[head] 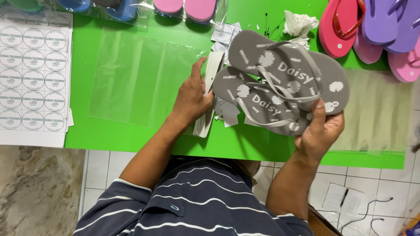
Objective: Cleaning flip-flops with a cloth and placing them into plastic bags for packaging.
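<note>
We see a pair of grey flip-flops (284, 83) of matt, foam-like stuff with smooth, faintly shiny plastic straps and flat white print. The green table (113, 135) looks smooth and matt. On it lies a clear plastic bag (140, 74), glossy and thin. At far left a sheet of round stickers (33, 74) looks like smooth paper.

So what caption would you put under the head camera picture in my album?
Right hand holds a pair of grey flip-flops over a green table, left hand touching a white paper strip.
</note>
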